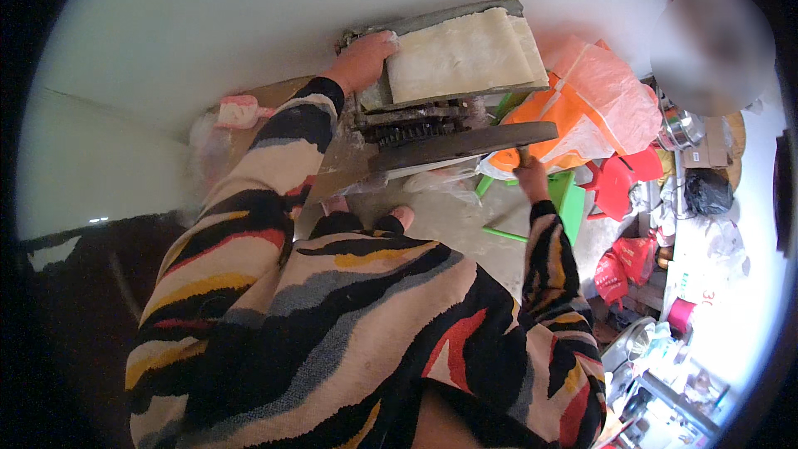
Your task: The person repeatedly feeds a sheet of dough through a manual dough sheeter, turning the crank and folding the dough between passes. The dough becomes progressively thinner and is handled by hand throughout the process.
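Note:
A hand-cranked dough roller machine (pixel 416 112) stands in front of me, with gears on its near side. On its tray rests a folded, pale dough sheet (pixel 457 54) dusted with flour. My left hand (pixel 364 62) is closed, its fingers curled at the sheet's left edge by the rollers; what lies under the fingertips is hidden. A long flat crank bar (pixel 465 145) runs along the machine's near side. At its right end my right hand (pixel 530 176) is wrapped round the crank handle (pixel 523 154).
A pink scoop (pixel 238 111) lies left of the machine. To the right are an orange and white plastic bag (pixel 573 100), a green stool (pixel 569 208) and a red chair (pixel 619 183). Red bags (pixel 628 266) and several household items crowd the far right. A white wall rises behind.

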### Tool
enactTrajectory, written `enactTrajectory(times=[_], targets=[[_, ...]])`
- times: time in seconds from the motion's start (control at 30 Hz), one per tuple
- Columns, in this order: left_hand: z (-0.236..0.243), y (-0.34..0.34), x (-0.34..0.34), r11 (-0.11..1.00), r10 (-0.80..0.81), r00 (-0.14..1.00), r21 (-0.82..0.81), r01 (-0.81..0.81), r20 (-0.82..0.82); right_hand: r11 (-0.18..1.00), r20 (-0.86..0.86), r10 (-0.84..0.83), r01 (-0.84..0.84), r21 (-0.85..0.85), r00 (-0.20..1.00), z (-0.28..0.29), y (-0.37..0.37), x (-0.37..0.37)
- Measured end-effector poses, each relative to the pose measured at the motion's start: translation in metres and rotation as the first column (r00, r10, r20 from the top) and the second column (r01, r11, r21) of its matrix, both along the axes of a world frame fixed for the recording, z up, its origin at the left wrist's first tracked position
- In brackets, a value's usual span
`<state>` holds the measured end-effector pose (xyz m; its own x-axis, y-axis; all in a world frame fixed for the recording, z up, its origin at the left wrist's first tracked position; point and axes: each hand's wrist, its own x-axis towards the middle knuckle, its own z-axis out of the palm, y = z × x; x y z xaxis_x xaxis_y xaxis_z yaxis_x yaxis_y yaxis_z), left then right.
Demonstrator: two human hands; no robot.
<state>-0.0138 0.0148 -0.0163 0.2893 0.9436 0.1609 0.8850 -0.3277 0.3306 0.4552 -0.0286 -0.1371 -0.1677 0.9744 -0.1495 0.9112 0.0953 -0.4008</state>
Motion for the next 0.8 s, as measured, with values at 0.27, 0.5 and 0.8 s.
enactTrajectory(times=[0.27,0.5,0.8], targets=[[0.005,0.004,0.002,0.999,0.006,0.997,-0.034,-0.009,-0.075,0.949,0.067,0.267,-0.251,-0.192,0.961,-0.124,-0.064,-0.114],[-0.012,0.005,-0.001,0.990,0.019,0.999,0.139,-0.012,-0.046,0.940,-0.221,0.127,-0.189,-0.285,0.967,-0.130,-0.071,-0.136],[0.004,0.004,0.001,0.999,0.014,0.999,-0.028,-0.015,-0.041,0.931,-0.216,0.176,-0.234,-0.281,0.960,-0.127,-0.070,-0.137]])
